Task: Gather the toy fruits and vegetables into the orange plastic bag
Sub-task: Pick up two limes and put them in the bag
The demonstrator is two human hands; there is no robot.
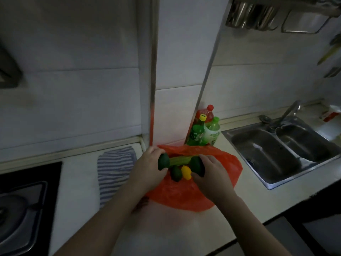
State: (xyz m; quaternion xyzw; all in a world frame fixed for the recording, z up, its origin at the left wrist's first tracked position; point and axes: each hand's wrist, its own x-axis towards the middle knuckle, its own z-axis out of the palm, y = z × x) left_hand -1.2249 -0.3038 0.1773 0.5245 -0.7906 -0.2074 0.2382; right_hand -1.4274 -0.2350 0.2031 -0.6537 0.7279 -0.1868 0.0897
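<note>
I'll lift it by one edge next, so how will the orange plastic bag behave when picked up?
Probably floppy: the orange plastic bag lies wrinkled and slumped flat on the counter. Likely light, being thin film. Its mouth may collapse shut rather than stay open.

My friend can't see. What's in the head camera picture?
Over an orange plastic bag on a kitchen counter, the left hand grips a dark green toy and the right hand grips a second green toy, a yellow toy between them. A striped cloth lies left, a sink right.
</note>
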